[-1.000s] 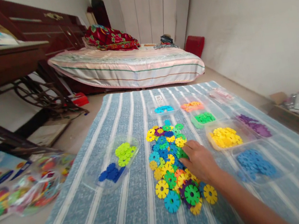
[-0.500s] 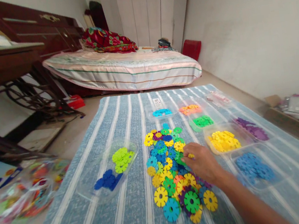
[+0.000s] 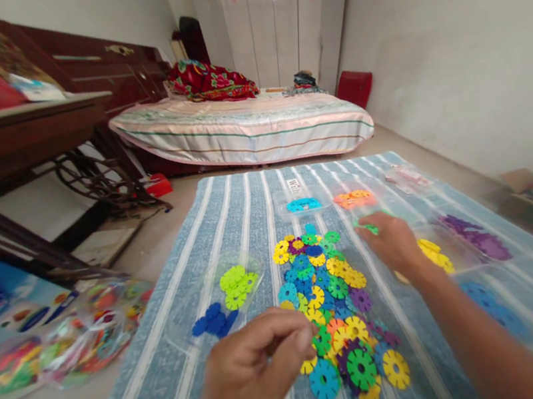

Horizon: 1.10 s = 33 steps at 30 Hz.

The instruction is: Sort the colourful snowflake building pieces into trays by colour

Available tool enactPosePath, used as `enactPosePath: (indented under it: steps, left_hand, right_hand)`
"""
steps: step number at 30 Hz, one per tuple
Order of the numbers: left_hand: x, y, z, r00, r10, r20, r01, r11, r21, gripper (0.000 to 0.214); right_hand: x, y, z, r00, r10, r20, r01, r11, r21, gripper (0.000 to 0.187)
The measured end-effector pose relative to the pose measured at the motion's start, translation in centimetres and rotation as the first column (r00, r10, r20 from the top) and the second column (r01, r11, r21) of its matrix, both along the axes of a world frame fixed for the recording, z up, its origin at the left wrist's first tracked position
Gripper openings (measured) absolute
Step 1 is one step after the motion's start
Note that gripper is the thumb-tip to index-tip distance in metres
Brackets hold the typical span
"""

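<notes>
A long loose pile of notched plastic discs [image 3: 361,366] in several colours lies on the striped cloth. My left hand [image 3: 267,368] is curled over the pile's near left side, thumb close to the forefinger; whether anything is in it is hidden. My right hand [image 3: 389,241] reaches over the tub of green discs [image 3: 368,226], fingers pinched together at the green pieces. Its fingertips are blurred, so I cannot tell what they hold. Beyond the wrist, yellow discs [image 3: 436,257] show in a clear tub, partly hidden by the arm.
Clear tubs hold light blue discs [image 3: 304,204], orange discs [image 3: 353,199], purple discs [image 3: 475,237] and blue discs [image 3: 493,308]. Lime discs [image 3: 238,286] and dark blue discs [image 3: 215,320] share a tray at left. Bagged toys [image 3: 86,336] lie on the floor.
My right hand has moved from the pile up and right to the green tub. My left hand has come into view over the pile. The view has shifted slightly left.
</notes>
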State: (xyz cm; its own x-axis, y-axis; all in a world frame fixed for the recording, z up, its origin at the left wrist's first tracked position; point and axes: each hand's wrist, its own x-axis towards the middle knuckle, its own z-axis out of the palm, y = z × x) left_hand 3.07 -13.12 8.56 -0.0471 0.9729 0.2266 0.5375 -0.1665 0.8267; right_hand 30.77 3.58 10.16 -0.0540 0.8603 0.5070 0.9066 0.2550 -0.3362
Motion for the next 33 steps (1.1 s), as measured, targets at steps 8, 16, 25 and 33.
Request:
enactPosePath:
  steps: [8, 16, 25, 33]
  left_hand:
    - [3.2, 6.7, -3.0, 0.906, 0.206, -0.371, -0.136, 0.969, 0.206, 0.023]
    - [2.4, 8.3, -6.2, 0.877, 0.21, -0.431, -0.084, 0.952, 0.294, 0.028]
    - [1.9, 8.1, -6.2, 0.922, 0.173, -0.347, -0.076, 0.958, 0.278, 0.024]
    - [1.9, 7.8, -6.1, 0.957, 0.174, -0.234, -0.123, 0.969, 0.215, 0.028]
  right_hand:
    - [-6.3, -4.0, -3.1, 0.953, 0.303, 0.018, -0.285, 0.913, -0.293, 0.011]
    - [-7.0, -4.4, -4.5, 0.958, 0.285, -0.027, -0.279, 0.907, -0.315, 0.021]
    - [-5.2, -5.8, -3.7, 0.928, 0.17, -0.331, -0.223, 0.966, -0.128, 0.014]
    - [8.0, -9.4, -0.6, 0.997, -0.006, -0.081, 0.016, 0.992, 0.122, 0.026]
